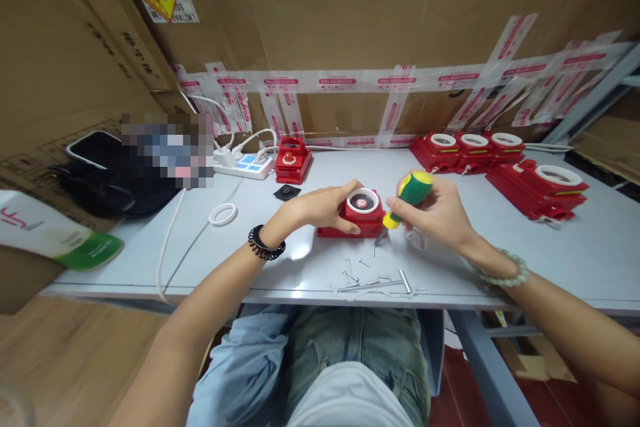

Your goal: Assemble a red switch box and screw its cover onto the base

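A red box [341,231] with a white ring [374,206] around a dark round window sits on the table in front of me. My left hand [334,205] grips its left side, thumb at the front and fingers over the back. In my right hand [434,208] is a screwdriver [416,189] with a green and yellow handle. The screwdriver's tip points down beside the box's front right corner, at a small screw [373,251]; whether they touch I cannot tell. Several loose screws [365,262] and a metal T-handle tool [404,282] lie near the table's front edge.
Several red boxes [536,188] stand at the right. Another red unit [293,160] is by a white power strip [250,165] at the back. A loose white ring [223,214] and a black square part [287,192] lie left. A white-green tube [60,233] lies far left.
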Action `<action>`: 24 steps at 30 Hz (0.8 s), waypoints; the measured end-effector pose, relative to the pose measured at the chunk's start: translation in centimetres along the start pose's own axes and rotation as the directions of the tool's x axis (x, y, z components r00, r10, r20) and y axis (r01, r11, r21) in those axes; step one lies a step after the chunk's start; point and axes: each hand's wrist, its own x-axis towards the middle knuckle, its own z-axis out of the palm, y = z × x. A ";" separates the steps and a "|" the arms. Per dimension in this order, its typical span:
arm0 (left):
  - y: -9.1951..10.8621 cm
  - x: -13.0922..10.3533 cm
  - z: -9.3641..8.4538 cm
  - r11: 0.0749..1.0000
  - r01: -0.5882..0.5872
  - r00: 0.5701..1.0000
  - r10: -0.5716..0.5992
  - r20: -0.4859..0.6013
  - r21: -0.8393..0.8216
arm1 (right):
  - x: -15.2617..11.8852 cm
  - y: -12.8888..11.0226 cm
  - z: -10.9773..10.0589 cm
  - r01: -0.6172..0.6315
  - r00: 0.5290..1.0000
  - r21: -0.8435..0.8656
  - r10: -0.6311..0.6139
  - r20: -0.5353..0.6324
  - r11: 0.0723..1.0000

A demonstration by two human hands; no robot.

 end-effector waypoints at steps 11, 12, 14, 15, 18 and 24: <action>-0.2 0.1 0.2 1.000 -0.003 1.000 0.003 -0.016 -0.017 | 0.5 0.2 -0.3 0.025 0.998 0.136 -0.016 -0.065 0.990; -0.2 0.0 0.2 1.000 -0.002 1.000 0.002 -0.018 -0.016 | 0.5 0.3 -0.3 0.026 0.998 0.143 -0.017 -0.068 0.989; -0.2 0.0 0.2 1.000 -0.005 1.000 0.004 -0.022 -0.016 | 0.5 0.3 -0.3 0.028 0.997 0.153 -0.018 -0.070 0.988; -0.2 0.0 0.2 1.000 -0.008 1.000 0.008 -0.025 -0.017 | 0.5 0.3 -0.3 0.031 0.997 0.155 -0.020 -0.072 0.987; -0.2 0.0 0.2 1.000 -0.015 1.000 0.015 -0.027 -0.017 | 0.4 0.1 -0.2 0.045 0.995 0.165 -0.030 -0.093 0.985; -0.3 0.1 0.2 1.000 0.003 1.000 -0.003 -0.013 -0.023 | 0.6 -0.5 -0.8 0.121 0.979 0.221 -0.080 -0.186 0.968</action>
